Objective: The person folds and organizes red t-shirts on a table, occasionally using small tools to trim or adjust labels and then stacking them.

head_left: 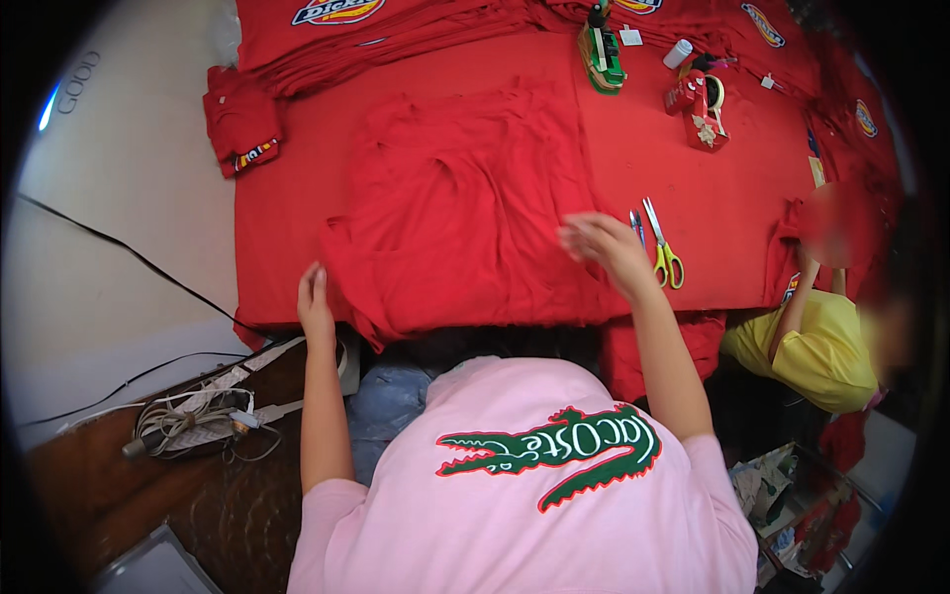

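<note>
A red garment (465,213), probably a shirt, lies spread and rumpled across the red-covered table (683,178) in front of me. Its lower edge hangs slightly over the near side. At the garment's left edge is my left hand (315,305), fingers stretched upward and holding nothing that shows. Over or just beside the right edge I see my right hand (609,247), its fingers apart and a little blurred, with nothing in them. Yellow-handled scissors (669,255) lie to the right of that hand, beside small snips (636,226).
Red shirts (445,40) are piled along the far edge; a folded one (242,114) lies at the left corner. Back right are a green tool (601,59), a white cylinder (678,53) and a red box (683,94). A person in yellow (816,346) handles red cloth. Cables (193,421) lie lower left.
</note>
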The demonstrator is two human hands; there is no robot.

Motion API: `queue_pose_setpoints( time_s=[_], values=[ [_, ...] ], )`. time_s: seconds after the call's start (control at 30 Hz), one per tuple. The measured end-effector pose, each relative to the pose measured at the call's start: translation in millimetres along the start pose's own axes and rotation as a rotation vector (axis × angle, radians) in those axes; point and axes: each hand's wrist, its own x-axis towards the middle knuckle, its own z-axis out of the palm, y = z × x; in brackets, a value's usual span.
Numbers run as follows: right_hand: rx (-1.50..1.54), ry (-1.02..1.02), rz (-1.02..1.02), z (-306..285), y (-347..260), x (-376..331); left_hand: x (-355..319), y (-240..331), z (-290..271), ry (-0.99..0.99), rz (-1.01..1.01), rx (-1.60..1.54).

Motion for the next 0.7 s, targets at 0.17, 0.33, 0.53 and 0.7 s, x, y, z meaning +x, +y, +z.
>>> queue_pose_setpoints(
  time_s=[0.17, 0.33, 0.53, 0.7],
  values=[
    [-0.166, -0.029, -0.184, 89.5, 22.1, 145.4, 69.0, 18.1, 21.8, -0.182, 0.108, 0.176],
    [-0.882, 0.032, -0.388, 112.1, 32.1, 185.7, 79.3, 73.2, 24.1, -0.379, 0.445, 0.692],
    [-0.454, -0.374, -0.227, 87.8, -60.9, 44.7, 26.3, 167.3, -51.4, -0.555, 0.293, 0.672],
    [-0.274, -0.433, -0.257, 22.7, -112.6, -25.2, 33.0, 218.0, -39.2, -0.764, 0.384, 0.409]
  ],
)
